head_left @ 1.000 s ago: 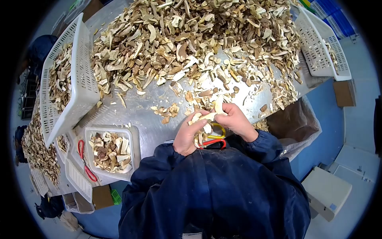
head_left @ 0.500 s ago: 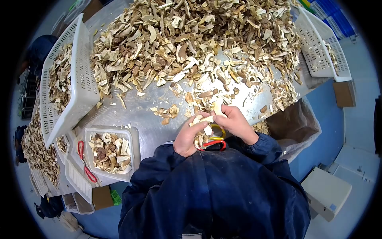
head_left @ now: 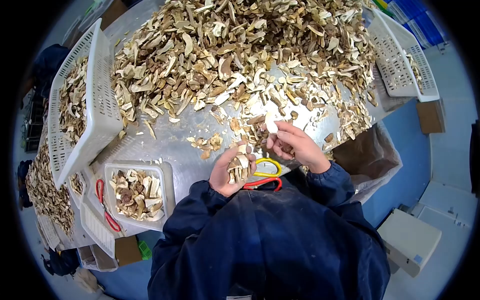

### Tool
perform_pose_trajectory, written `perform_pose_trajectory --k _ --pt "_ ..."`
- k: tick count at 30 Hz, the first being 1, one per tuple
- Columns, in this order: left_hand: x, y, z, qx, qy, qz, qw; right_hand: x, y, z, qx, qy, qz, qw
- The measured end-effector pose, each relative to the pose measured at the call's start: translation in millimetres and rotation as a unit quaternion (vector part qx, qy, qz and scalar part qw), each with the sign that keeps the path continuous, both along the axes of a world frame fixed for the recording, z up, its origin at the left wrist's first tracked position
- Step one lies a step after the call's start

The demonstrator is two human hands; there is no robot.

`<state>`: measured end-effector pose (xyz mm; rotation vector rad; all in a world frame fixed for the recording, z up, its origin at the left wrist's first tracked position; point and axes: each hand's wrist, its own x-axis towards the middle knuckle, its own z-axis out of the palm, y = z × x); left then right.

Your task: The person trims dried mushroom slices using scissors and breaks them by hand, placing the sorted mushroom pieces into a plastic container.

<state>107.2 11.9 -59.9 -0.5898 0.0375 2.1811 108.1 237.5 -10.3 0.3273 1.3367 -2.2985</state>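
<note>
Cupped around several dried mushroom slices, my left hand is near the table's front edge. My right hand pinches a pale mushroom slice between thumb and finger, apart from the left; darker bits show under its curled fingers. Scissors with yellow and red handles lie just right of my left hand, their blades hidden. A large heap of dried slices covers the back of the metal table, and a few loose pieces lie before it.
At the left are a tilted white basket of slices, a clear tub of slices and red-handled scissors. Another white basket stands at the back right, above a lined bin. People in dark clothing are at the far left.
My hands have moved apart. The right has gone up with the pale slice; the left has dropped slightly, its slices more exposed. More of the yellow handle shows.
</note>
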Motion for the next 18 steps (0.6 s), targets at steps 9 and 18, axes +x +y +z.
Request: perform_pose_trajectory --k 9,18 --pt "-1.8 -2.2 -0.6 0.01 -0.014 0.021 1.0 -9.7 12.9 -16.4 -0.043 -0.003 0.024 0.999" --pt "0.4 13.6 9.0 -0.005 0.004 0.0 1.0 9.3 -40.4 18.6 0.056 0.239 0.02 0.969"
